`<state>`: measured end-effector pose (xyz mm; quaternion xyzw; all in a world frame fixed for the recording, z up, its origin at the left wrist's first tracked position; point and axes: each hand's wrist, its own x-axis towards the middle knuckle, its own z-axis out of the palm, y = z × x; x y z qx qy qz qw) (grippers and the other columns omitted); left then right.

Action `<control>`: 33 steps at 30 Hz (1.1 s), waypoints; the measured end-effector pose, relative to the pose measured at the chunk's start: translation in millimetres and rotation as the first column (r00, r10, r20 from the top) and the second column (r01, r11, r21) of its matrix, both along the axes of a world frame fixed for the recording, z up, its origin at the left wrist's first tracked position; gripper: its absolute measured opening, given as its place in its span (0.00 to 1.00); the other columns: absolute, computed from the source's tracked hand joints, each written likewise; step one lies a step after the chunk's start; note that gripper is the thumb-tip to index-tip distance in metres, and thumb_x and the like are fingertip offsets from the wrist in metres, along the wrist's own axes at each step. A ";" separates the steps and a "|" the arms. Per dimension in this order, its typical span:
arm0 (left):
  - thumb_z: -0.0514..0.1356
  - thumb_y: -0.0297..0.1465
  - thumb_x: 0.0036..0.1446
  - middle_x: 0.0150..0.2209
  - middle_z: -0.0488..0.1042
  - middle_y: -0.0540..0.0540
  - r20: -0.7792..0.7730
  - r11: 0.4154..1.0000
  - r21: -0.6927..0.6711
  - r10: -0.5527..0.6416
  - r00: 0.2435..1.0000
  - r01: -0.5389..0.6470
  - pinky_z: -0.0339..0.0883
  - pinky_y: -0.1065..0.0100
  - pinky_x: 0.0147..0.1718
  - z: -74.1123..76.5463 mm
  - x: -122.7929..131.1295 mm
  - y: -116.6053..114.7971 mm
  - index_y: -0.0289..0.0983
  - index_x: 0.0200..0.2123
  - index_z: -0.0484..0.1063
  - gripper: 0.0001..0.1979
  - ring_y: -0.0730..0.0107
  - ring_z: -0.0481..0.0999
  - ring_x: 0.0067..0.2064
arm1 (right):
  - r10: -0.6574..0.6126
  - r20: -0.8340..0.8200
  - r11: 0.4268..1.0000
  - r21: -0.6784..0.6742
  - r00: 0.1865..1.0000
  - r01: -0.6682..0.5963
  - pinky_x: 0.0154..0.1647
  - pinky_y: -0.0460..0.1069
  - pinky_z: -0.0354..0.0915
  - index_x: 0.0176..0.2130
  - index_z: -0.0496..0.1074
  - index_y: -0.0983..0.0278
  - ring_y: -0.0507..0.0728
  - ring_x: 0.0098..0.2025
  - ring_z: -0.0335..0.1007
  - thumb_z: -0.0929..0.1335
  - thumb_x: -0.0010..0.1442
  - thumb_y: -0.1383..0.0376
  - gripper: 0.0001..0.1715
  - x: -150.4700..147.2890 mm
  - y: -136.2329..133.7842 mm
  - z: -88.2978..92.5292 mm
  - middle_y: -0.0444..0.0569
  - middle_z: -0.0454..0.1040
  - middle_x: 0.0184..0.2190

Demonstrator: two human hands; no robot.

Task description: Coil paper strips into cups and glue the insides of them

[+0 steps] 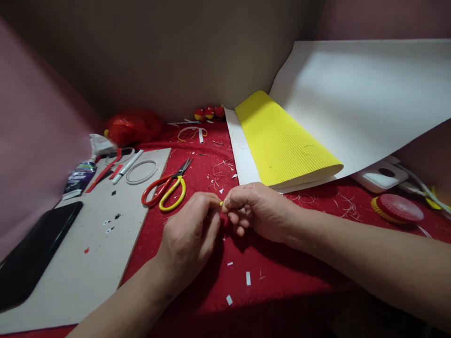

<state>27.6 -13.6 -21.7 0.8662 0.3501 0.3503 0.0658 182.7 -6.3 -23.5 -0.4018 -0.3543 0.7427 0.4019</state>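
My left hand (192, 230) and my right hand (255, 209) meet over the red cloth (282, 274), fingertips nearly touching. Both are closed in a pinch around a small yellow piece (221, 203), which shows only as a speck between them; its full shape is hidden by the fingers. Scissors (172, 191) with one red and one yellow handle lie just beyond my left hand, blades pointing away. Beyond my right hand is a folded sheet of yellow corrugated paper (282, 141).
A pale board (105, 263) at left carries a black phone-like slab (37, 253), a tube (81, 177) and a grey ring (141, 172). Small red-and-yellow figures (209, 111) stand at the back. White paper (366, 103) curves up at right, near a round red-and-yellow object (398, 208). Paper scraps dot the cloth.
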 end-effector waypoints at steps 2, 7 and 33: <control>0.54 0.21 0.55 0.32 0.72 0.47 -0.007 1.000 0.013 0.004 1.000 -0.004 0.67 0.72 0.34 0.4 -0.3 0.0 0.34 0.34 0.68 0.05 0.75 0.72 0.34 | 0.004 -0.008 1.000 -0.022 1.000 -0.005 0.13 0.43 0.58 0.19 0.68 0.68 0.47 0.13 0.56 0.63 0.43 0.73 0.06 -0.1 0.2 1.2 0.43 0.64 0.12; 0.54 0.21 0.55 0.31 0.71 0.47 -0.037 0.999 0.043 0.011 0.999 -0.010 0.66 0.73 0.33 -0.2 -3.1 0.0 0.33 0.34 0.68 0.05 0.76 0.71 0.33 | 0.016 -0.042 1.000 -0.024 0.999 -0.017 0.14 0.44 0.59 0.19 0.69 0.69 0.47 0.13 0.56 0.64 0.43 0.73 0.06 -0.1 1.1 0.7 0.44 0.65 0.13; 0.55 0.26 0.55 0.26 0.73 0.51 0.096 0.933 -0.340 0.155 0.983 -0.114 0.66 0.72 0.29 3.6 0.4 -2.0 0.35 0.32 0.69 0.04 0.75 0.73 0.26 | 0.060 0.104 0.987 0.140 0.993 -0.074 0.10 0.42 0.51 0.17 0.65 0.67 0.46 0.10 0.57 0.65 0.47 0.71 0.09 0.8 -1.3 -1.2 0.41 0.65 0.12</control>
